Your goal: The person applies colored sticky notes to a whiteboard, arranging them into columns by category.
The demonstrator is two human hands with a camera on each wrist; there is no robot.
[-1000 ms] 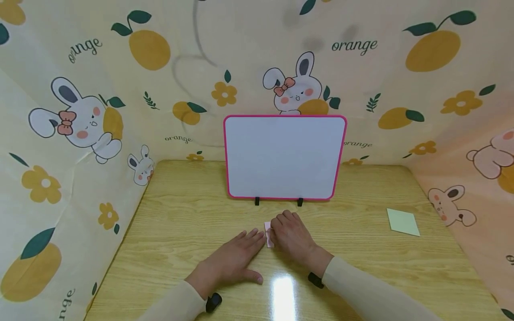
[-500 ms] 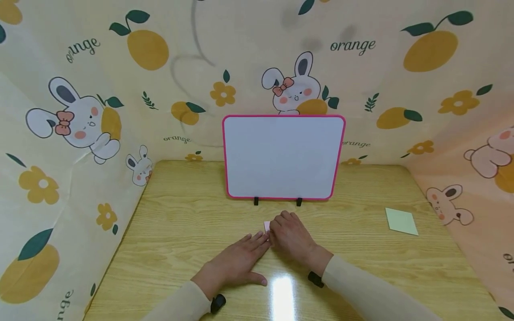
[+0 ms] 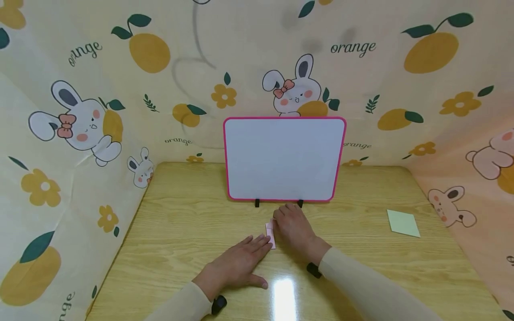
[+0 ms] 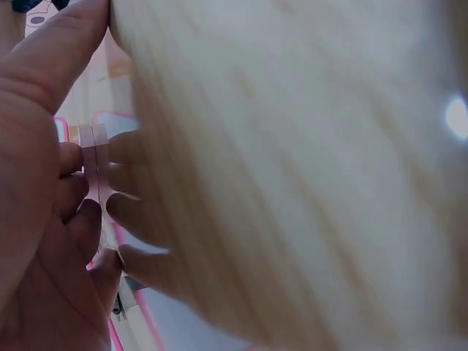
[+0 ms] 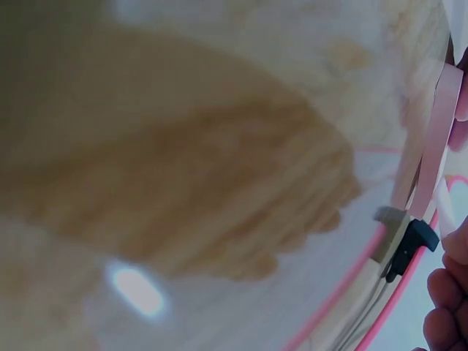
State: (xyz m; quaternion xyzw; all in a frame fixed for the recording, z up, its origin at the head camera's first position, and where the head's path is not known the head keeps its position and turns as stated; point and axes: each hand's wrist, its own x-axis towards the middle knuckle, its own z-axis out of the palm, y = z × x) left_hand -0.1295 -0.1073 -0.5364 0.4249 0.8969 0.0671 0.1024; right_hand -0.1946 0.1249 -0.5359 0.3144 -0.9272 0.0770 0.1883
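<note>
Pink paper strip between your hands, in front of the whiteboard.
Left hand: your straight fingers rest on its end farther from the whiteboard. Right hand: curled, pinching the nearer end.

2 plain cream long sleeves; 2 small black wrist-worn devices, 1 per side.

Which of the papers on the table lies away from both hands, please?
The pale green paper, on the right of the table; the pink paper lies partly under the left hand, with the right hand at its far end.
</note>
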